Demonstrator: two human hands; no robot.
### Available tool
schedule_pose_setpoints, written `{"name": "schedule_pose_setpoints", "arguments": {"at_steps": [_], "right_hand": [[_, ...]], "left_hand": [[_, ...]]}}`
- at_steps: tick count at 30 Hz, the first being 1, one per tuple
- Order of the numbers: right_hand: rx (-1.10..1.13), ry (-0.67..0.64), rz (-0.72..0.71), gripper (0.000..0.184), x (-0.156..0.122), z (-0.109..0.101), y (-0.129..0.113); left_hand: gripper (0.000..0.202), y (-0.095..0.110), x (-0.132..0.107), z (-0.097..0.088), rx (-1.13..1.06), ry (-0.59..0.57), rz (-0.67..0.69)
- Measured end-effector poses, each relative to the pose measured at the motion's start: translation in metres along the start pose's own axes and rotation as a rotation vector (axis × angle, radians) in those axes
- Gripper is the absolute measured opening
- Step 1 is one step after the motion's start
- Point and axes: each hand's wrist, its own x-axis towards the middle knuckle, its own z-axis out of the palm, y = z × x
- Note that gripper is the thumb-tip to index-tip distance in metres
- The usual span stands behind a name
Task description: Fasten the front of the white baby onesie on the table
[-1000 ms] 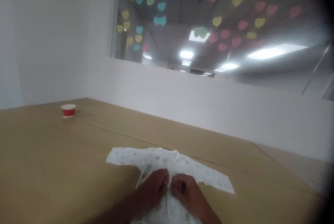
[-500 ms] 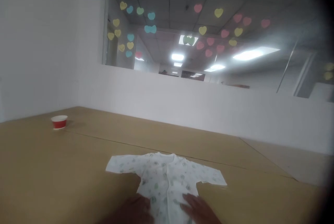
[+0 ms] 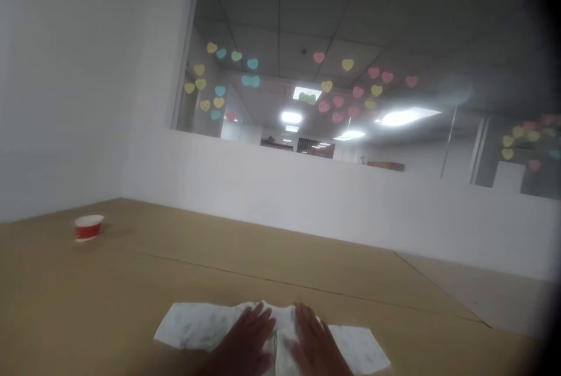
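Note:
A small white baby shirt point(image 3: 197, 323) with a pale green print lies face up on the brown table, its sleeves spread to both sides. My left hand point(image 3: 252, 335) rests flat on the upper chest, left of the front opening, fingers stretched toward the collar. On the other side of the opening, my right hand point(image 3: 313, 338) lies flat as well, with its fingertips at the neckline. Both hands are slightly blurred and hold nothing. The lower part of the shirt is out of view below the frame and behind my hands.
A red and white paper cup point(image 3: 88, 228) stands at the far left of the brown table point(image 3: 210, 241). Behind the table runs a white wall point(image 3: 263, 189) with a window above it, dotted with heart stickers point(image 3: 337, 101). A paler surface point(image 3: 477, 282) adjoins at the right.
Both hands have slid up the shirt from its lower body to the collar area. The camera view has tilted up, so the shirt and cup sit lower in the picture.

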Motion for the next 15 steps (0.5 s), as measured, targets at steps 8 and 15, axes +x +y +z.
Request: {"name": "schedule_pose_setpoints", "arguments": {"at_steps": [8, 15], "right_hand": [[-0.156, 0.067, 0.310, 0.067, 0.040, 0.021, 0.091], [-0.145, 0.307, 0.053, 0.056, 0.038, 0.023, 0.036]], "left_hand": [[0.059, -0.079, 0.002, 0.046, 0.414, 0.230, -0.059], [0.042, -0.044, 0.022, 0.057, 0.391, 0.137, 0.247]]}}
